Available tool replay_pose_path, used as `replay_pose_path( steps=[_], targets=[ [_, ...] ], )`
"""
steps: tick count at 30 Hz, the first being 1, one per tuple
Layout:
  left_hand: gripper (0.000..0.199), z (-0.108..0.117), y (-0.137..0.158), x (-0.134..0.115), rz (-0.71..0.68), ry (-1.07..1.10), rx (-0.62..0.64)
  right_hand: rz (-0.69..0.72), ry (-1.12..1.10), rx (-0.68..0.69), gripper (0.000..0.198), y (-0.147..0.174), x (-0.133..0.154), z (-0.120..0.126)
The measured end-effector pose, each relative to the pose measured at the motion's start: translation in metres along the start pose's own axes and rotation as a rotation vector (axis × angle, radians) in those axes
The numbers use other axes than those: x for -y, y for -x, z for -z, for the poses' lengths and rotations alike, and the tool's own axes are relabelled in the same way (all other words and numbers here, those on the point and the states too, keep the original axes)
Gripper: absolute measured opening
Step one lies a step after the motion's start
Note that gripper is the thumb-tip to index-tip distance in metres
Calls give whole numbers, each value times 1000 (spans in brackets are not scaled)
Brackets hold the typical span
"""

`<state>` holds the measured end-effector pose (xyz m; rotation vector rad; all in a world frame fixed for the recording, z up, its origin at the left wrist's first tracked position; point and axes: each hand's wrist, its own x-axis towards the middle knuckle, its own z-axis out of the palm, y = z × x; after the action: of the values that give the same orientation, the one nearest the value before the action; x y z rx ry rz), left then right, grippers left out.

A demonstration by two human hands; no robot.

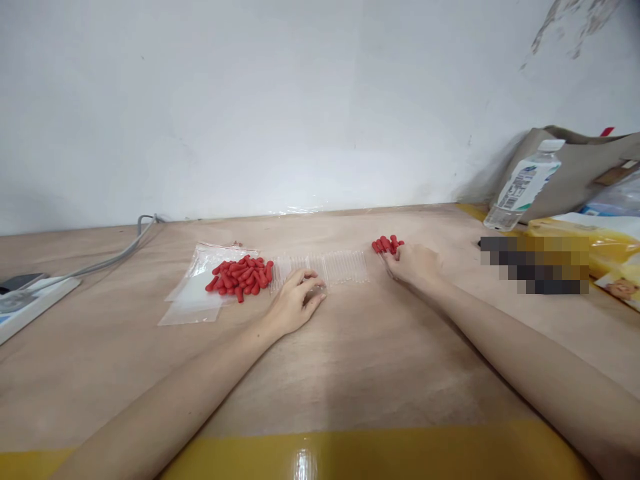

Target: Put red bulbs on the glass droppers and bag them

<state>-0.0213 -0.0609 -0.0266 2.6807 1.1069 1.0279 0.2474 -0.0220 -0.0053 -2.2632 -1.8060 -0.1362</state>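
Note:
My left hand (295,303) rests with its fingers curved and apart at the near ends of a row of thin clear glass tubes (345,267), partly covering them. A heap of red rubber dropper bulbs (243,275) lies just left of the row, partly on clear plastic zip bags (193,287). To the right, my right hand (413,265) is closed in a pinch at a small cluster of red-bulbed droppers (384,244). A thin glass stem shows by its fingertips; the hand hides the rest of the cluster.
A grey cable (120,257) runs to a white power strip (45,307) at the left. On the right stand a water bottle (523,187) and a grey bag (580,160), with a yellow package (565,230) before them. A pale wall (300,113) closes the table's back.

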Motion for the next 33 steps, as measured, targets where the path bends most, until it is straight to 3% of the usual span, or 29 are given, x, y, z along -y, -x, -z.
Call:
replay_pose_path(
  steps=[4,11,18,23,26,30,33],
  targets=[
    [17,0,0,-1,12,-1,9,26,-15,-34,41,2,0,-1],
    [19,-1,0,-1,14,-41,-36,194,-178,-62,30,13,17,-14],
    [25,5,-2,-8,250,-288,-189,144,-153,88,25,17,23,-5],
    [22,7,-3,-5,332,-380,-196,167,-95,294,18,19,21,14],
    [22,10,-5,-4,379,-453,-163,183,-70,295,30,20,22,14],
    [23,33,-15,5,395,-608,-51,171,-9,230,38,22,23,4],
    [26,66,-22,27,544,-643,34,222,43,143,34,26,23,-3]
  ],
)
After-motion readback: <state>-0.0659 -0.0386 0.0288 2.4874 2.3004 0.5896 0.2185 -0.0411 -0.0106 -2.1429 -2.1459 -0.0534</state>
